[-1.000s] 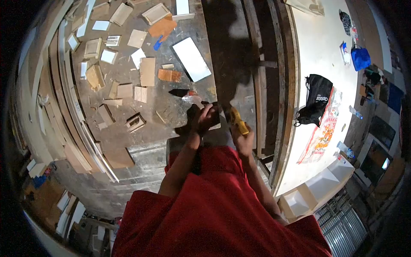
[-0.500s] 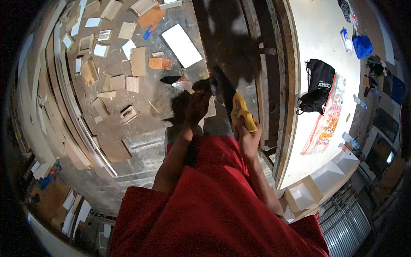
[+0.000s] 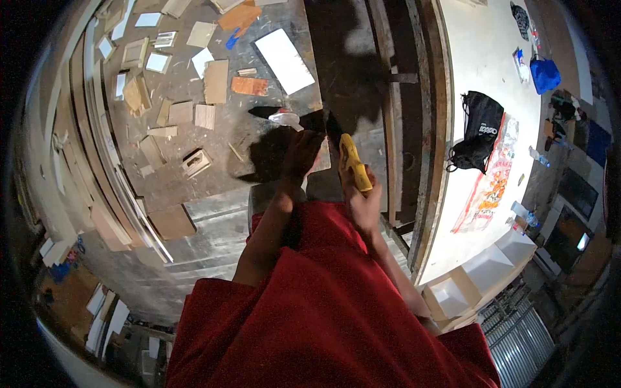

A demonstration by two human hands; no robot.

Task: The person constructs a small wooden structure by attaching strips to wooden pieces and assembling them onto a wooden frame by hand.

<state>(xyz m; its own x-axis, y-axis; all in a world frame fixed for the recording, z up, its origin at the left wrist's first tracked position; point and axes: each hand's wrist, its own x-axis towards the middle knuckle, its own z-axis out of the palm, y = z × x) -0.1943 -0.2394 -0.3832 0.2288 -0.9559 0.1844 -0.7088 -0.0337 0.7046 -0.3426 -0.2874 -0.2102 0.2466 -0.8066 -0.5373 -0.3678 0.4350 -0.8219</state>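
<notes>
Grasping a yellow-handled tool [image 3: 347, 153] in the right hand [image 3: 363, 197], just right of the centre of the frame, with fingers wrapped around the handle and a dark forward end mostly lost in shadow. Holding the left hand [image 3: 303, 154] at the centre of the frame, just left of the tool, over the near right corner of a brown worktop [image 3: 207, 184]; too dark there to tell whether closed on something or merely resting. Visible just above that hand: a pale item [image 3: 284, 118], too unclear to identify. Farther up, near the top centre: a white panel [image 3: 284, 61], with an orange-brown piece [image 3: 249, 86] and a tan board [image 3: 215, 81] to the left. Down from these, at centre left: a small wooden frame [image 3: 196, 161]. Over on the right side: a black drawstring bag [image 3: 482, 123] partly over a printed sack [image 3: 488, 187], both on a white surface [image 3: 485, 55]. At upper right: a blue bag [image 3: 544, 75].
</notes>
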